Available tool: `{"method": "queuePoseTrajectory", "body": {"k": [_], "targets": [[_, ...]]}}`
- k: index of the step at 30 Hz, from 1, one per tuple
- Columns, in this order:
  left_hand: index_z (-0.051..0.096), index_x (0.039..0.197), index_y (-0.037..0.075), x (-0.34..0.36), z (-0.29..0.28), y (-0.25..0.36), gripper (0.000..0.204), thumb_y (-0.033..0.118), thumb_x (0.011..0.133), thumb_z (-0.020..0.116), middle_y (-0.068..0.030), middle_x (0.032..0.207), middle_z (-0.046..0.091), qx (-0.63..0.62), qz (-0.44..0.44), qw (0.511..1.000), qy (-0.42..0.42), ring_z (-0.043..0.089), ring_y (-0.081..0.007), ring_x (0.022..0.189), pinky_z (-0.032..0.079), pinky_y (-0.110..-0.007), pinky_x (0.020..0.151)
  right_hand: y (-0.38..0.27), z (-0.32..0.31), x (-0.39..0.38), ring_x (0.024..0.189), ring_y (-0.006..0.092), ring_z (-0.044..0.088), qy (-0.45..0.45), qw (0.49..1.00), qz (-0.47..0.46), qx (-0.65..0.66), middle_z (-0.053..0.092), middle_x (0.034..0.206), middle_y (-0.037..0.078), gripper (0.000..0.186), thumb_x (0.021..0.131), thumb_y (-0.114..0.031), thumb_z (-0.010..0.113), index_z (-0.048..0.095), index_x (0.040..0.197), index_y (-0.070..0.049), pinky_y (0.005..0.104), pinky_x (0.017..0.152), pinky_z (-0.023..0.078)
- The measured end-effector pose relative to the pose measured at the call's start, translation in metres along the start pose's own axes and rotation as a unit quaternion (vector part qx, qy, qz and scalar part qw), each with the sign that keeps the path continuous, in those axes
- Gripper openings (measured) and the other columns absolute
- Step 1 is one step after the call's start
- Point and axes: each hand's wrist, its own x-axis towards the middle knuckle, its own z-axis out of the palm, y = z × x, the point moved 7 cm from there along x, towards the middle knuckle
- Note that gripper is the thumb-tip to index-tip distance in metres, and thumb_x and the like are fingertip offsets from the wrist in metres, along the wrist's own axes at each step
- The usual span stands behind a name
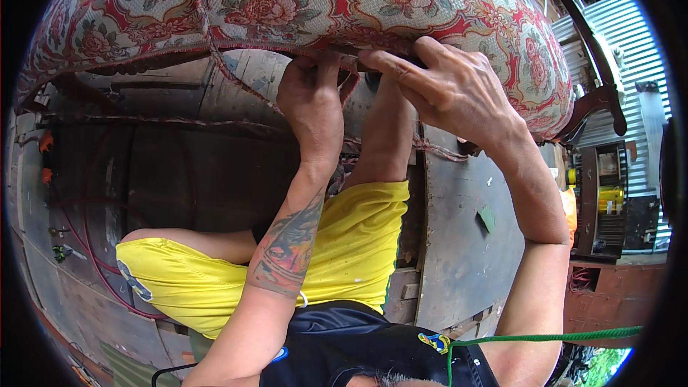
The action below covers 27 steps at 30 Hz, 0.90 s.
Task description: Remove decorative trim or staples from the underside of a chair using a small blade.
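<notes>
A chair seat covered in floral upholstery fabric point(265, 11), red, cream and green, spans the top of the view. At its lower edge my left hand point(312, 97) is closed, its thumb and fingers pinching a narrow patterned fabric strip point(350, 84) that loops down beside the fingers. My right hand point(455, 86) lies against the same edge just to the right, fingers bent onto the fabric and the index finger reaching toward the left hand. The fingertips of both hands are partly hidden. A long patterned cord point(197, 0) hangs across the upholstery and down toward my left wrist.
Dark carved wooden chair legs point(598, 104) stick out at the right. Below lies a board floor with a grey panel point(459, 244) and a small green scrap point(486, 219). A red hose point(89, 244) and an orange tool point(47, 154) lie at the left. A green cord point(545, 337) crosses lower right.
</notes>
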Motion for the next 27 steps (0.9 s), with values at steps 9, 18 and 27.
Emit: {"method": "queuePoseTrajectory", "body": {"k": [9, 18, 27], "targets": [[0.063, 0.097, 0.000, 0.005, 0.001, -0.006, 0.016, 0.013, 0.101, 0.069, -0.0052, 0.092, 0.069, -0.041, 0.011, 0.999, -0.019, 0.066, -0.0097, 0.078, 0.059, -0.028, 0.071, 0.002, -0.004, 0.003, 0.074, 0.0228, 0.066, -0.008, 1.000, -0.002, -0.006, 0.054, 0.083, 0.004, 0.071, 0.082, -0.012, 0.075, 0.059, 0.147, -0.033, 0.0370, 0.060, 0.053], [0.063, 0.099, -0.003, 0.008, -0.002, -0.003, 0.018, 0.013, 0.100, 0.071, -0.0055, 0.086, 0.071, -0.020, 0.018, 0.999, -0.019, 0.064, -0.0079, 0.074, 0.052, -0.025, 0.065, 0.000, -0.004, 0.010, 0.074, 0.0271, 0.068, -0.062, 0.998, 0.020, -0.023, 0.057, 0.081, 0.008, 0.068, 0.086, -0.009, 0.070, 0.057, 0.149, -0.033, 0.0413, 0.060, 0.055], [0.063, 0.100, -0.003, 0.008, 0.000, -0.007, 0.016, 0.011, 0.101, 0.070, -0.0043, 0.084, 0.071, -0.043, 0.051, 0.998, -0.009, 0.063, -0.0066, 0.073, 0.052, -0.024, 0.064, -0.004, 0.013, 0.000, 0.074, 0.0325, 0.071, -0.094, 0.993, 0.067, -0.028, 0.061, 0.082, 0.013, 0.065, 0.096, -0.008, 0.059, 0.049, 0.155, -0.034, 0.0452, 0.064, 0.059]]}}
